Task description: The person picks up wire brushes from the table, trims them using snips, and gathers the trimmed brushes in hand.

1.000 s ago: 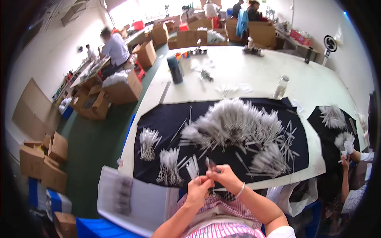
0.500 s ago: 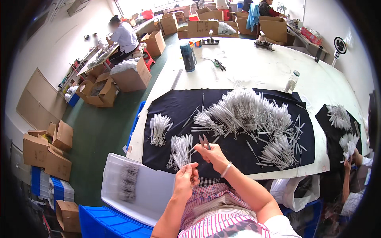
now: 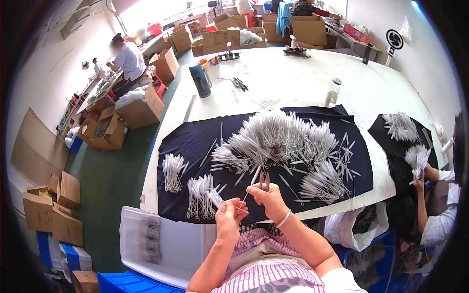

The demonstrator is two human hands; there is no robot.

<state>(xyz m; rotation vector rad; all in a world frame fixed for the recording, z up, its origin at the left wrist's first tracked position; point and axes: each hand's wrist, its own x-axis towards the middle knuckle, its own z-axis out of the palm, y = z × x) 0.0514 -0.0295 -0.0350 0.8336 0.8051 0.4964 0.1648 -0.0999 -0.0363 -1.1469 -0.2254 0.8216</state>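
Note:
In my left hand (image 3: pixel 228 216), closed near the cloth's front edge, is a thin wire-handled brush (image 3: pixel 215 198) with white bristles; whether there is more than one cannot be told. My right hand (image 3: pixel 271 200) is just beside it, wrapped around small snips (image 3: pixel 264 182) whose blades point away from me. Another slim white brush (image 3: pixel 256 175) rises by its fingertips, apparently pinched there. Left of my hands lie a bundle of brushes (image 3: pixel 199 196) and a smaller bundle (image 3: pixel 173 172). A large fanned heap of brushes (image 3: pixel 281 132) lies beyond, with another pile (image 3: pixel 323 184) to the right.
Dark cloth (image 3: pixel 234 188) covers the near part of the white table (image 3: pixel 273 73). A blue flask (image 3: pixel 200 80), a glass jar (image 3: pixel 332 93) and pliers (image 3: pixel 240 84) stand or lie farther back. A translucent bin (image 3: pixel 188 244) sits low left. A co-worker's hands (image 3: pixel 424 177) hold brushes at right.
The scene has shifted left in view. My right hand has come closer to my left, and a white brush now shows by its fingertips. The snips stay in my right hand.

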